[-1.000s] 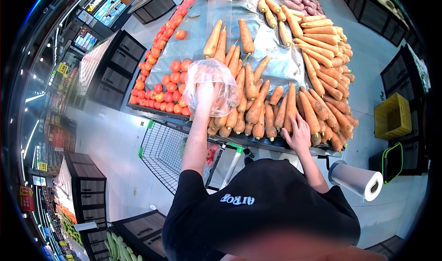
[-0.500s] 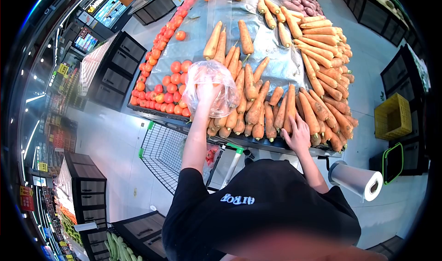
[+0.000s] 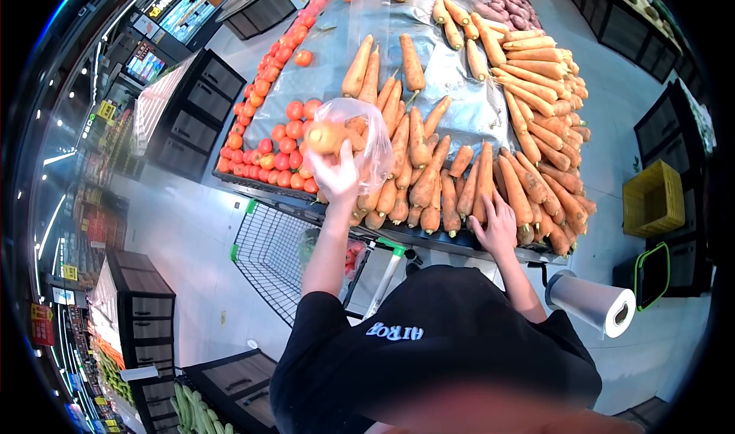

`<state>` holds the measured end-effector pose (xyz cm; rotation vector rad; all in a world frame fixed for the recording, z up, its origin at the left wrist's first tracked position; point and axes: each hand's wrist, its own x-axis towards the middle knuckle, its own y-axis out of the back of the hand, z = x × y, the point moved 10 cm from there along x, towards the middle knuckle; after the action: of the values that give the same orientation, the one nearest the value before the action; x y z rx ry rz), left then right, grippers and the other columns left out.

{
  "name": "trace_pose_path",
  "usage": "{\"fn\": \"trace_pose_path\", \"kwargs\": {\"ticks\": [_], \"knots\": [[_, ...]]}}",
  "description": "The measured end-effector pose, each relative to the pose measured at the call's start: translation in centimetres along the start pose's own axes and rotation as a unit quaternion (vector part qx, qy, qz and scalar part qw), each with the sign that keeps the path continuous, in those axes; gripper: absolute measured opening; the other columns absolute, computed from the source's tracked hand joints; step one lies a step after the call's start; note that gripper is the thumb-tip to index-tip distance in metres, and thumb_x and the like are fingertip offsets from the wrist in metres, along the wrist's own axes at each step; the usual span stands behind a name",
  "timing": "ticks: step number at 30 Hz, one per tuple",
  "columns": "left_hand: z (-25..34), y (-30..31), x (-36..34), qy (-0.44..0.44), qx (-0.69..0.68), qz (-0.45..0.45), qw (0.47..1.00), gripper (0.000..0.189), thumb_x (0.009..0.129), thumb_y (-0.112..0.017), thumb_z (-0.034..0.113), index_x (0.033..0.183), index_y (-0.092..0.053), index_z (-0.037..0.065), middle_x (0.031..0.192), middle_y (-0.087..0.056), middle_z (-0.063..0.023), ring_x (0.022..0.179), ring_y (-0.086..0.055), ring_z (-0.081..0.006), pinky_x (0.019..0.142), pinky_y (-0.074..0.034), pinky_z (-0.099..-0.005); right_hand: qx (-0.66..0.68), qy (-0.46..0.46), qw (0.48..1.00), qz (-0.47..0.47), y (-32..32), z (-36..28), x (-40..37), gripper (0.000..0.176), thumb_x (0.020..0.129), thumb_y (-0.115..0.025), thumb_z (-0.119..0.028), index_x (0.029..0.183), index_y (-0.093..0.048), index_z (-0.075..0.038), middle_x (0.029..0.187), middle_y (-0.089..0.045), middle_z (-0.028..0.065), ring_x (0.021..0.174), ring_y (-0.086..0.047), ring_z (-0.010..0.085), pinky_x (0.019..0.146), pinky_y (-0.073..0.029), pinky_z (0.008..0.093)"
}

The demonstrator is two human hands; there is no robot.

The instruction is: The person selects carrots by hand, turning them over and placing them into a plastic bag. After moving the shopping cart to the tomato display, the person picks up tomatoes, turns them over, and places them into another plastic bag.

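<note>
- Both hands are bare and well apart over the vegetable display, the left one raised and the right one low at the near edge.
- Left hand (image 3: pixel 337 175): fingers closed round a thick, blunt orange carrot (image 3: pixel 325 138), palm turned up beneath it.
- That carrot is lifted above the stand, paler than the ones lying below, its round end facing left and marked with a ring; fingers and plastic cover some of the rest.
- A clear, crinkled plastic bag (image 3: pixel 376 148) hangs against the left hand and the carrot, bulging out to the right; from where one stands, you can't tell how far inside it the carrot sits.
- The left forearm reaches straight forward from a short black sleeve (image 3: pixel 316 311), passing over the wire shopping cart with green corners (image 3: pixel 268 254).
- Right hand (image 3: pixel 498 223): fingers loosely spread, tips touching the long orange carrots (image 3: pixel 482 180) at the front of the pile, gripping nothing that one can see; its forearm slants up and inward from the lower right.
- Round red tomatoes (image 3: pixel 285 145) lie just left of the held carrot.
- Near the right forearm, a roll of clear plastic bags (image 3: pixel 586 300) sticks out from the stand.
</note>
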<state>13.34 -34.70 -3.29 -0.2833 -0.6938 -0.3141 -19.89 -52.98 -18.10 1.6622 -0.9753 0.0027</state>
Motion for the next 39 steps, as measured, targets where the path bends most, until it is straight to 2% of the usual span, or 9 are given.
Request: {"fn": "trace_pose_path", "kwargs": {"ticks": [3,7,12,14,23,27,30,34,39], "knots": [[5.3,-0.2,-3.0,-0.083,-0.070,0.020,0.994,0.067,0.096,-0.071,0.025,0.145,-0.037,-0.005,0.139,-0.052,-0.0174,0.125,-0.057,-0.0302,0.104,-0.048,-0.0422,0.027,-0.022,0.999,-0.037,-0.3,0.5,0.1,0.063,0.085,-0.075,-0.035,0.139,-0.056,-0.007,0.146,-0.049,0.0218,0.128,-0.053,0.0370,0.109,-0.041,0.0448],[8.8,-4.5,-8.8,-0.136,0.029,-0.226,0.964,0.062,0.084,-0.076,0.019,0.137,-0.050,-0.001,0.132,-0.061,-0.0190,0.109,-0.066,-0.0298,0.090,-0.054,-0.0420,0.193,-0.036,0.980,0.015,4.5,-1.6,1.9,0.064,0.088,-0.072,-0.039,0.139,-0.054,-0.005,0.136,-0.058,0.0192,0.118,-0.060,0.0329,0.099,-0.047,0.0419],[9.4,-11.0,-15.7,-0.201,0.189,-0.411,0.869,0.058,0.078,-0.079,0.019,0.131,-0.063,0.003,0.121,-0.069,-0.0119,0.102,-0.067,-0.0314,0.087,-0.054,-0.0423,0.325,-0.035,0.929,-0.176,6.9,-6.8,3.6,0.061,0.091,-0.067,-0.050,0.131,-0.057,-0.005,0.073,-0.066,0.0097,0.063,-0.066,0.0246,0.060,-0.051,0.0359],[8.5,-11.0,-16.7,-0.191,0.185,-0.420,0.868,0.058,0.078,-0.078,0.019,0.133,-0.064,0.005,0.121,-0.069,-0.0106,0.102,-0.067,-0.0297,0.087,-0.054,-0.0402,0.180,-0.038,0.954,-0.235,6.2,-8.0,3.9,0.059,0.089,-0.073,-0.047,0.127,-0.059,-0.005,0.074,-0.068,0.0115,0.069,-0.070,0.0259,0.064,-0.053,0.0369],[5.2,-6.6,-14.0,-0.129,0.271,-0.393,0.869,0.055,0.073,-0.085,0.053,0.108,-0.075,0.012,0.088,-0.074,-0.0069,0.078,-0.073,-0.0231,0.069,-0.056,-0.0363,0.471,-0.138,0.864,-0.108,4.2,-4.2,2.5,0.039,0.091,-0.077,-0.026,0.117,-0.065,-0.001,0.095,-0.072,0.0083,0.084,-0.071,0.0168,0.076,-0.056,0.0303],[0.2,-1.8,-11.6,0.199,0.081,-0.236,0.948,0.035,0.089,-0.079,0.012,0.120,-0.070,-0.001,0.102,-0.077,-0.0105,0.090,-0.073,-0.0157,0.084,-0.057,-0.0316,0.636,-0.225,0.737,-0.046,5.1,-1.7,2.7,0.043,0.097,-0.069,-0.026,0.129,-0.054,-0.002,0.098,-0.066,0.0061,0.078,-0.066,0.0128,0.067,-0.052,0.0260],[2.6,-3.5,-11.7,0.249,-0.064,-0.217,0.942,0.060,0.094,-0.072,0.007,0.148,-0.045,-0.002,0.128,-0.068,-0.0176,0.118,-0.066,-0.0227,0.097,-0.051,-0.0326,0.714,-0.226,0.661,-0.037,5.0,-2.5,2.7,0.050,0.098,-0.068,-0.035,0.131,-0.052,-0.001,0.100,-0.066,0.0073,0.079,-0.066,0.0142,0.071,-0.051,0.0270],[3.2,-5.6,-13.9,0.262,-0.175,-0.212,0.925,0.081,0.094,-0.070,0.000,0.159,-0.022,0.002,0.154,-0.042,-0.0225,0.132,-0.054,-0.0252,0.106,-0.048,-0.0360,0.687,-0.200,0.694,-0.078,4.4,-3.9,2.7,0.048,0.096,-0.071,-0.014,0.138,-0.050,-0.003,0.106,-0.067,0.0068,0.081,-0.067,0.0135,0.077,-0.054,0.0276],[2.2,-5.7,-13.9,0.307,-0.175,-0.176,0.919,0.080,0.095,-0.066,-0.005,0.160,-0.020,0.004,0.150,-0.045,-0.0216,0.128,-0.055,-0.0220,0.107,-0.047,-0.0351,0.542,-0.041,0.830,-0.128,6.6,-6.7,3.8,0.056,0.080,-0.074,0.008,0.133,-0.059,-0.004,0.139,-0.055,0.0095,0.134,-0.051,0.0217,0.113,-0.040,0.0350]]}}
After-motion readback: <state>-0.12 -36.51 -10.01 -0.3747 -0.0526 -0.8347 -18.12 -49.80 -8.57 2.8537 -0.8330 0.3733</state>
